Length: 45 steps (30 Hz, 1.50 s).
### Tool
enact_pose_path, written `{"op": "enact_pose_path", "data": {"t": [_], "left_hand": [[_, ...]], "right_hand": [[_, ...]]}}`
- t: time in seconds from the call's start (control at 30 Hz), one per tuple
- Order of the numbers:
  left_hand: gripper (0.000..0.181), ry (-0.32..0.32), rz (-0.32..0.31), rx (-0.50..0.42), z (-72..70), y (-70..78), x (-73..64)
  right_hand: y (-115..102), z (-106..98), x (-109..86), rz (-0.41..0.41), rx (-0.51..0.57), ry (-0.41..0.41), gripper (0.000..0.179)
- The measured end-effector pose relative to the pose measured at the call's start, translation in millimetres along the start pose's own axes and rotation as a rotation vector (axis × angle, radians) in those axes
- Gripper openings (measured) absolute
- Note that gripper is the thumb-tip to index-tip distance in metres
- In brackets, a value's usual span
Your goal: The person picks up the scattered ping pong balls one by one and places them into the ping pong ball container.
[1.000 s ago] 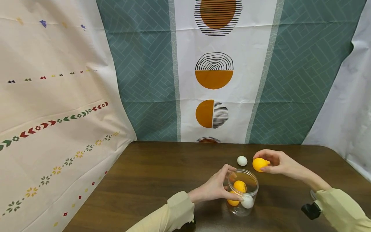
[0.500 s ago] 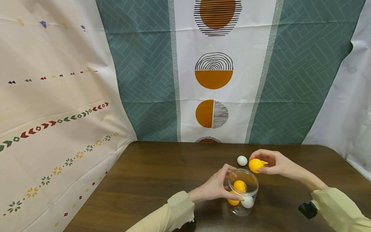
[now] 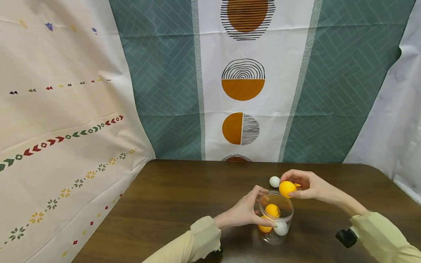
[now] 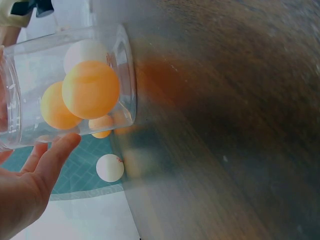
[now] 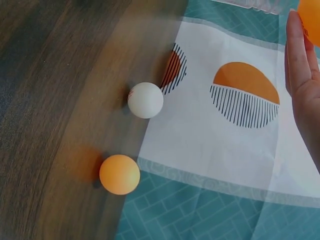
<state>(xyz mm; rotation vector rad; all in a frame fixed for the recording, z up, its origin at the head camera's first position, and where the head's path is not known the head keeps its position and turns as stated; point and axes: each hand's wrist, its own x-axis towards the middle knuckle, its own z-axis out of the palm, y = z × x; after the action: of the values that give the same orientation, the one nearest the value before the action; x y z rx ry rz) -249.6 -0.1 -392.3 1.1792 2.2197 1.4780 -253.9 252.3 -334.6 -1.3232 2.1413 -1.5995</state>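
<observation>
My left hand [image 3: 241,212] grips the side of a clear plastic jar [image 3: 273,239] that stands upright on the table without a lid. Two orange ping-pong balls [image 4: 91,90] and a white ping-pong ball [image 4: 82,54] lie inside it. Thumb and fingers of my right hand [image 3: 308,187] pinch another orange ping-pong ball [image 3: 287,189] just above the jar's far right rim. In the right wrist view, part of this held ball [image 5: 311,22] shows at the upper right corner.
Behind the jar, a white ball [image 5: 145,100] and a loose orange ball [image 5: 120,174] rest on the dark wooden table [image 3: 184,197]. In the head view, my right hand mostly covers that orange one. Patterned cloth [image 3: 164,91] hangs along the table's back edge.
My right hand has moved left with the orange ping-pong ball, from right of the jar to its rim. The left hand and jar have stayed in place.
</observation>
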Motion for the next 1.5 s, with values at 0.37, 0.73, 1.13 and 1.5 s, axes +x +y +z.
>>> {"op": "enact_pose_path", "data": {"t": [0.37, 0.73, 1.13, 1.5], "left_hand": [[0.068, -0.002, -0.008, -0.009, -0.2, 1.5, -0.4], [0.068, -0.004, -0.004, -0.007, 0.0, 1.1, -0.3], [0.068, -0.004, -0.005, -0.007, 0.4, 1.1, 0.1], [0.068, -0.001, 0.007, 0.005, 0.9, 0.1, 0.4]], "right_hand": [[-2, 7, 3.5, -0.042, 0.036, -0.033, 0.035], [-3, 12, 4.5, 0.022, 0.066, -0.024, 0.035], [-3, 13, 6.5, -0.064, 0.099, -0.070, 0.035], [-3, 13, 5.4, -0.019, 0.111, -0.060, 0.035]]}}
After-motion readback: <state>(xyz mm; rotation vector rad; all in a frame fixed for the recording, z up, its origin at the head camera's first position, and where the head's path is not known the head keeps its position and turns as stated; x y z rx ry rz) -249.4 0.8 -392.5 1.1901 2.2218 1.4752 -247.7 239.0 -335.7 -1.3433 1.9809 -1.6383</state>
